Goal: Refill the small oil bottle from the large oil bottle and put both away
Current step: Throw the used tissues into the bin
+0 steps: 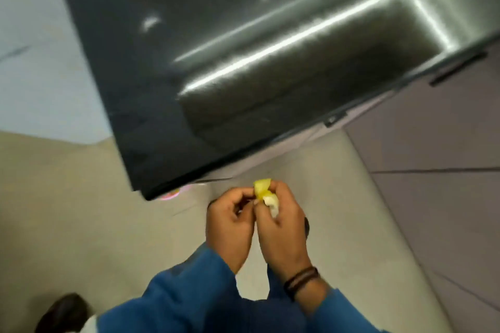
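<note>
Dark countertop (140, 67) and a steel sink (311, 62) fill the blurred head view, neither oil bottle visible, while above the beige floor (67, 211) the right hand (284, 227) and left hand (230, 224) pinch a small yellow-and-white piece (266, 196), seemingly light, soft, perhaps oil-slick, best gripped by its edges.

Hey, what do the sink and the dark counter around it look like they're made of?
The sink looks like brushed stainless steel: grey, with bright streaked highlights along its rim and fine grain lines. The dark counter looks like polished stone or a glossy laminate: near black, smooth, with soft reflections; the blur leaves open which.
</note>
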A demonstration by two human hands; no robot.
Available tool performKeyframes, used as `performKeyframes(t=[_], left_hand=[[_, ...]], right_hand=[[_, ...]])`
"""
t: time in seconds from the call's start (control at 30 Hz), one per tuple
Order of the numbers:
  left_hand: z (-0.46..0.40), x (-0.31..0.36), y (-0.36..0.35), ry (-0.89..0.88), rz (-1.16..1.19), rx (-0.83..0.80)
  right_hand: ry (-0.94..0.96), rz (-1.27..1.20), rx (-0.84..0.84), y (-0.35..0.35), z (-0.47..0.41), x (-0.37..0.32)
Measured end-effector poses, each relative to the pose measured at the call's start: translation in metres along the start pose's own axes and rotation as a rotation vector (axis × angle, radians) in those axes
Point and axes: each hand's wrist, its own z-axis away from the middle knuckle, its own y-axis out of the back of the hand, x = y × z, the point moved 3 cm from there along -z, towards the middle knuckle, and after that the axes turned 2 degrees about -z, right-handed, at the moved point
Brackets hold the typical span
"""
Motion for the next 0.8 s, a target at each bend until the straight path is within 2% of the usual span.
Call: performKeyframes(t=[0.13, 0.23, 0.33, 0.43, 0.5, 0.67, 0.8], left_hand=[[0.025, 0.037, 0.096, -0.2, -0.022, 0.149], [0.017, 0.044, 0.162, -0.395, -0.147, 0.191], [-0.007, 0.035, 0.226, -0.396, 0.001, 0.39], [-0.025, 0.018, 0.273, -0.166, 0.305, 0.574], [-0.036, -0.004, 0.298, -0.016, 0.421, 0.67], [-0.066, -0.109, 0.321, 0.455, 0.583, 0.738], [-0.094, -0.178, 0.309, 0.715, 0.75, 0.744]], right_hand=[[0.165, -0.037, -0.152, -0.056, 0.03, -0.07], [0.278, -0.073, -0.254, -0.099, 0.035, -0.118], [0.371, -0.075, -0.358, -0.162, 0.028, -0.156], [0.413, 0.001, -0.41, -0.227, 0.014, -0.172], [0.348, 0.097, -0.384, -0.268, 0.003, -0.167], [-0.116, 0.125, -0.264, -0.355, -0.034, -0.106], [-0.287, 0.286, -0.197, -0.4, -0.073, -0.04]])
